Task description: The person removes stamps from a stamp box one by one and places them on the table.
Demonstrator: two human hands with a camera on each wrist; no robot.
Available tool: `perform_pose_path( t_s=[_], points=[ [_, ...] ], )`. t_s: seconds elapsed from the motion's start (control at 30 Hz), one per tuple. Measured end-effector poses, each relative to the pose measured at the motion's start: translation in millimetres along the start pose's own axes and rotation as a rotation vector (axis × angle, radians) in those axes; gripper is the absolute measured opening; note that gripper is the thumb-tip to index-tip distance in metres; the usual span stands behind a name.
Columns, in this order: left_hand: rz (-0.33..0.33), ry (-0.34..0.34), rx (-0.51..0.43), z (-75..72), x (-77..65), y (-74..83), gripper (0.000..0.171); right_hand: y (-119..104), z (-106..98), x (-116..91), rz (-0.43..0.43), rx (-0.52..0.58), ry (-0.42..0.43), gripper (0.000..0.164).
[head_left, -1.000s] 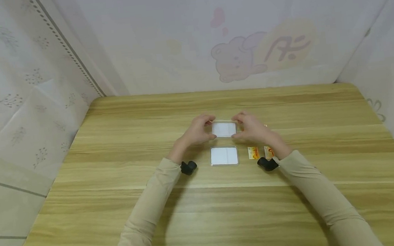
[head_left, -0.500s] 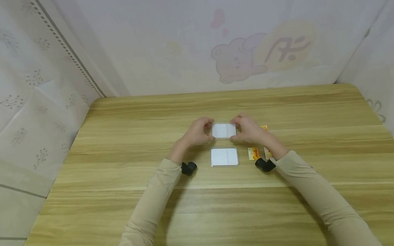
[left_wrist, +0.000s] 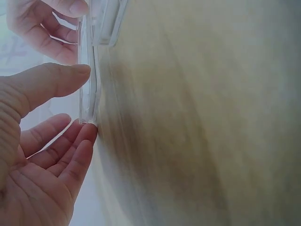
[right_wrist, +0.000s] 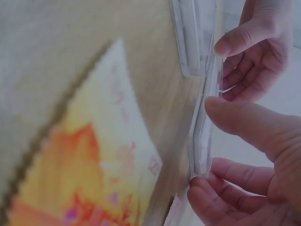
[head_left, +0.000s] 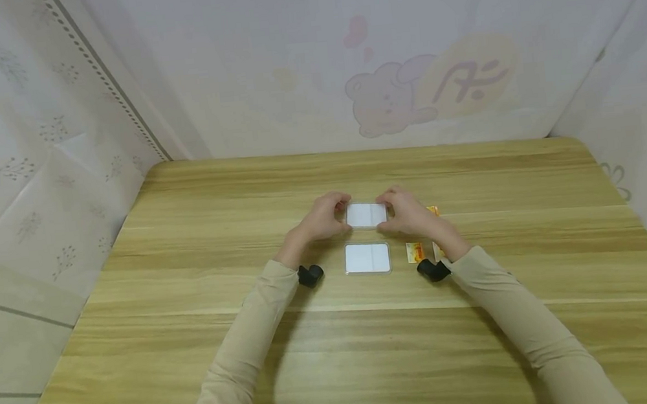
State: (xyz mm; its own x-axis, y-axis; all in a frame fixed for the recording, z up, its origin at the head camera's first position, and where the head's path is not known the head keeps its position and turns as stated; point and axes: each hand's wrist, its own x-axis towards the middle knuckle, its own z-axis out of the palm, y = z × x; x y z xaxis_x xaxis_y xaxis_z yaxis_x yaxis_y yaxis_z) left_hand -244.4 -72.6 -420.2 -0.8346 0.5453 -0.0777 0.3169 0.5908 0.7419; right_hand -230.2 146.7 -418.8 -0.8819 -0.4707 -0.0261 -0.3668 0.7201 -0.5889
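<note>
In the head view a flat clear plastic case point(head_left: 366, 215) with a white insert lies between both hands on the wooden table. My left hand point(head_left: 323, 218) holds its left end, thumb point(left_wrist: 70, 79) on the near edge and fingers point(left_wrist: 77, 157) at the far corner. At the other end my right hand point(head_left: 408, 212) grips it likewise, its thumb point(right_wrist: 230, 113) on the near edge. A second clear case point(head_left: 367, 258), also with a white insert, lies just nearer, touched by neither hand. The wrist views show the held case point(right_wrist: 202, 136) edge-on, in layers.
Small yellow-orange stamps lie right of the cases: one stamp point(head_left: 415, 252) in full view, another stamp point(head_left: 437, 251) partly behind the right wrist, and one stamp point(head_left: 432, 210) beyond the right hand. A patterned cloth wall point(head_left: 266, 90) stands behind the table.
The right hand has shifted slightly left and in against the case, uncovering more of the stamp beyond it. The left hand has barely moved. The nearer case lies as before.
</note>
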Motion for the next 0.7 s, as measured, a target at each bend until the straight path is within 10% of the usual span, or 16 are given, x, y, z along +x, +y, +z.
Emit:
perform_pose_path(
  t_s=[0.7],
  points=[
    [0.005,-0.017,0.047,-2.0,1.0,-1.0,0.059,-2.4,-1.6,-3.1,0.023,-0.003,0.010,0.063]
  ],
)
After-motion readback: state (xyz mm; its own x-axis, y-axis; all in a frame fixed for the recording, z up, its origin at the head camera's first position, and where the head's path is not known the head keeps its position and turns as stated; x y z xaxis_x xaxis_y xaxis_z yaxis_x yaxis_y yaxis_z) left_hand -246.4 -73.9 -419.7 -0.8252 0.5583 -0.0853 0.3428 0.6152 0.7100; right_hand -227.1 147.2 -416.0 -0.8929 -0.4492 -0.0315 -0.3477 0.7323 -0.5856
